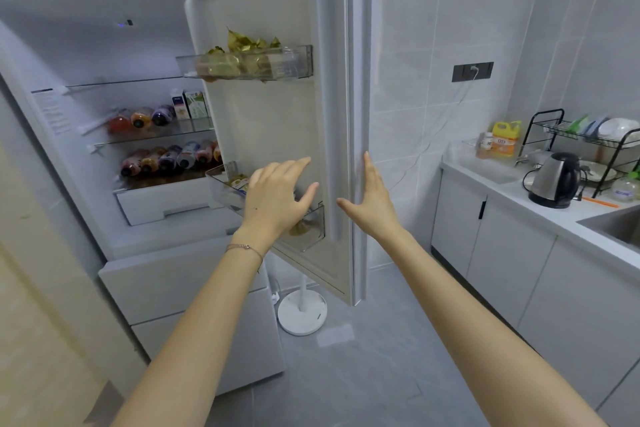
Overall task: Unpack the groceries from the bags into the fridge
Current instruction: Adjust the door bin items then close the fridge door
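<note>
Looks nearly done: fridge (86, 45) open with bottles (169, 158) and cartons (190, 105) on its shelves, no bags seen, left hand (277, 198) spread and empty, right hand (372, 201) flat on the door (270, 121) edge, maybe to shut it.

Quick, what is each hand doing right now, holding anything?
Left hand: open, fingers spread, holding nothing.
Right hand: open, straight fingers against the edge of the fridge door, holding nothing.

Bright, even, cool indoor light; soft shadows; wide-angle bending at the frame edges; bottles (152, 116) at left slightly blurred.
</note>
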Available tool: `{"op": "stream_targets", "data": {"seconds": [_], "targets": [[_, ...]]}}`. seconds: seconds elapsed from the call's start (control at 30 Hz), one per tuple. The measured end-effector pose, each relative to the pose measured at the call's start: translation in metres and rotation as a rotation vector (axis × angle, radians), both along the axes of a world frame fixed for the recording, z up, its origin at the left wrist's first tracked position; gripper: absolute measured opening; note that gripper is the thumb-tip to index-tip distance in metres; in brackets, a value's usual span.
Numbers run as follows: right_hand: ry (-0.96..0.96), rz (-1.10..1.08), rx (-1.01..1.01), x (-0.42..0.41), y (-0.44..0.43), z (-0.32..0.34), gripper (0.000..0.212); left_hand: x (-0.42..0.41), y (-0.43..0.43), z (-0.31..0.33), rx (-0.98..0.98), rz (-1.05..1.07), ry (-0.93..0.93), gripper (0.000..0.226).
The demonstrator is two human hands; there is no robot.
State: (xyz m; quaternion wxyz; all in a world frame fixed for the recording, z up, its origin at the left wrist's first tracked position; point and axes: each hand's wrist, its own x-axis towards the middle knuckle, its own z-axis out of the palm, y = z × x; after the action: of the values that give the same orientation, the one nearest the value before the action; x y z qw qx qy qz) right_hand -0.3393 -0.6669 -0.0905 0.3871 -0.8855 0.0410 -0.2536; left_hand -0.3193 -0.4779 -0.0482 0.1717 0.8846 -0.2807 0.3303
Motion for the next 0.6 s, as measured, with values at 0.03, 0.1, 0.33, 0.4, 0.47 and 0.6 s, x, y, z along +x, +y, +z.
{"op": "stream_targets", "data": {"seconds": [0.03, 0.1, 0.33, 0.4, 0.47, 0.6], "targets": [[-0.010, 0.006, 0.000, -0.001, 0.000, -0.002, 0.104, -0.001, 0.000, -0.001, 0.004, 0.004, 0.003, 0.053], [-0.037, 0.013, -0.010, -0.004, 0.002, -0.004, 0.102, -0.002, 0.001, -0.003, 0.019, 0.018, 0.015, 0.057], [-0.133, -0.002, 0.075, -0.019, 0.019, -0.002, 0.086, -0.006, 0.012, -0.017, -0.014, 0.063, 0.079, 0.066], [-0.157, -0.019, 0.124, -0.024, 0.027, 0.002, 0.081, -0.010, 0.016, -0.020, -0.059, 0.062, 0.106, 0.069], [-0.203, -0.018, 0.112, -0.028, 0.037, 0.006, 0.071, -0.014, 0.023, -0.022, -0.113, 0.069, 0.117, 0.072], [-0.377, 0.101, 0.053, -0.025, 0.065, 0.005, 0.037, -0.020, 0.046, -0.025, -0.219, 0.092, 0.084, 0.074]]}}
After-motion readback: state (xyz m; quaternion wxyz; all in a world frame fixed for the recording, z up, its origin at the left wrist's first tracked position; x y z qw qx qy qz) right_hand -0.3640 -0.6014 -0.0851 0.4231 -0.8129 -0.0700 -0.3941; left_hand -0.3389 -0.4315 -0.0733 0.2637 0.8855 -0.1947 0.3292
